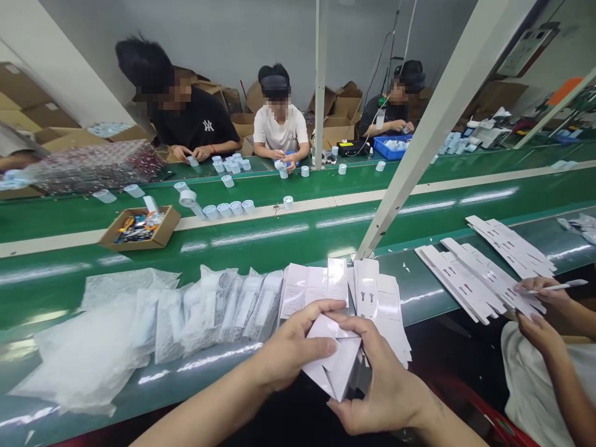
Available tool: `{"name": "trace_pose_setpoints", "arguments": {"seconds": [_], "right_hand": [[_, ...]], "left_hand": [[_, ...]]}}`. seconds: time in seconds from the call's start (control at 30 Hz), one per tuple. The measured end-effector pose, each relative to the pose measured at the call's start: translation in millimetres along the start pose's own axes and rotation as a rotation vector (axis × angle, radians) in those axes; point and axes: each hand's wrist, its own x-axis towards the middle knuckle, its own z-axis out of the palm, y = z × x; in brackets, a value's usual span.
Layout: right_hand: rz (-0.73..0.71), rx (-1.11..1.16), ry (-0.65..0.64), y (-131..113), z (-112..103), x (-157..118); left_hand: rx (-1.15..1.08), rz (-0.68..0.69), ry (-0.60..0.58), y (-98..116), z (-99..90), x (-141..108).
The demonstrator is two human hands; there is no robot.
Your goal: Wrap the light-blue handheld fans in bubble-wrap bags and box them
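A small white cardboard box [342,366] is between my two hands, its end flaps partly folded in toward each other. My left hand [298,341] grips it from the left, thumb pressed on a flap. Around the right side wraps my right hand [379,372], with fingers at the top and thumb below. Just beyond lie flat printed white cartons [305,285], and a second stack of flat cartons [384,304] sits to their right. Left of these, a row of bubble-wrapped white items [228,307] rests on the green bench.
Clear bubble bags [88,341] pile up at the left. A cardboard tray of tools [139,226] and white cups [228,208] stand on the green conveyor [274,233]. A slanted metal post [419,149] rises ahead. At right, a co-worker's hands [542,310] hold a pen over flat cartons.
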Motion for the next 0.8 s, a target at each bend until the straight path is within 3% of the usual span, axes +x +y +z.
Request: {"name": "trace_pose_setpoints", "arguments": {"seconds": [0.1, 0.33, 0.63, 0.8], "right_hand": [[-0.002, 0.064, -0.072, 5, -4, -4], [0.003, 0.183, -0.146, 19, -13, -7], [0.048, 0.134, -0.155, 23, -18, -19], [0.015, 0.142, -0.152, 28, -23, -21]], "left_hand": [[-0.020, 0.012, 0.071, -12, 13.4, -4], [0.291, 0.154, 0.168, -14, 16.8, -8], [0.455, 0.131, 0.172, -19, 26.7, -1], [0.507, 0.053, 0.041, -12, 21.5, -2]]}}
